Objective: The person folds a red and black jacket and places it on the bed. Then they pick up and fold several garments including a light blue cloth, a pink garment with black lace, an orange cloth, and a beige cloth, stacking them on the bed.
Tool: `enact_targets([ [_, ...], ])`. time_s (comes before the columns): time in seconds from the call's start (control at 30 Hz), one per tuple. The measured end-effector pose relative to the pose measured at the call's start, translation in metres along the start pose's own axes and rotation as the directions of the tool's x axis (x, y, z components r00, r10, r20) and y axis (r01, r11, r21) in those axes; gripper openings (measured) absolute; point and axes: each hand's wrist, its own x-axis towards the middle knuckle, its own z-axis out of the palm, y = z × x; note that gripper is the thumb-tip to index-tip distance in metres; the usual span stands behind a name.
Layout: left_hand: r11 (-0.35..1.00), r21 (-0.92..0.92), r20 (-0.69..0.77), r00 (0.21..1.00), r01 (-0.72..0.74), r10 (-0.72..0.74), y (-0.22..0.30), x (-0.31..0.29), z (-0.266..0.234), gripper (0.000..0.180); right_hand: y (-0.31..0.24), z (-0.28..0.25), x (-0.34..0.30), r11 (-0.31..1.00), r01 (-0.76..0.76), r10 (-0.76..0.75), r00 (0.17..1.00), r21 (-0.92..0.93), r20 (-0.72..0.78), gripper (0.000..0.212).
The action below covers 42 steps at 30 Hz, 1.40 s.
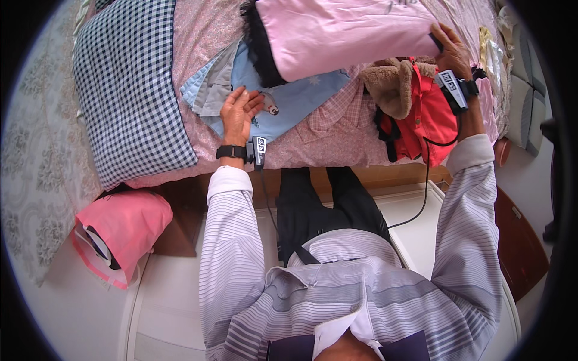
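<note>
Grey-and-white striped long-sleeved shirt lies nearest, at six o'clock. Smooth pink cloth with a black fluffy edge spans twelve to one, its far edge clamped in the right hand at two. At eleven, the left hand is empty, fingers loosely apart, over light-blue printed cloth. Red garment with brown fleece lies at two; navy-and-white checked pillow at ten.

On the pink floral bed lie checked bedding, a light-blue cloth and a red garment.
</note>
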Motion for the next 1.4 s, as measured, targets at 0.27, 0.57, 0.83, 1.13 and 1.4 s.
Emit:
enact_targets([
  [0.27, 0.951, 0.000, -0.168, 0.938, -0.308, 0.304, 0.069, 0.032, -0.037, 0.058, 0.006, -0.037, -0.006, 0.999, -0.035, 0.036, 0.994, 0.013, -0.099, 0.029],
  [0.57, 0.999, -0.016, 0.077, 0.996, 0.045, -0.043, 0.013, -0.011, 0.053, 0.047, 0.012, -0.028, -0.015, 0.989, -0.032, 0.031, 0.999, 0.145, 0.007, 0.031],
  [0.83, 0.915, -0.320, 0.053, 0.969, 0.246, -0.242, -0.040, 0.035, 0.156, 0.067, -0.004, -0.010, -0.029, 0.992, 0.005, -0.007, 1.000, 0.126, 0.010, 0.032],
  [1.13, 0.935, -0.293, -0.051, 0.980, -0.199, 0.192, 0.088, 0.031, 0.170, 0.039, -0.074, 0.063, -0.002, 0.977, 0.188, -0.203, 0.962, 0.098, 0.180, 0.027],
  [1.4, 0.831, -0.264, -0.075, 0.870, -0.489, 0.488, 0.147, -0.124, 0.119, 0.051, -0.067, 0.110, -0.042, 0.912, 0.321, -0.399, 0.844, 0.256, 0.359, 0.024],
])
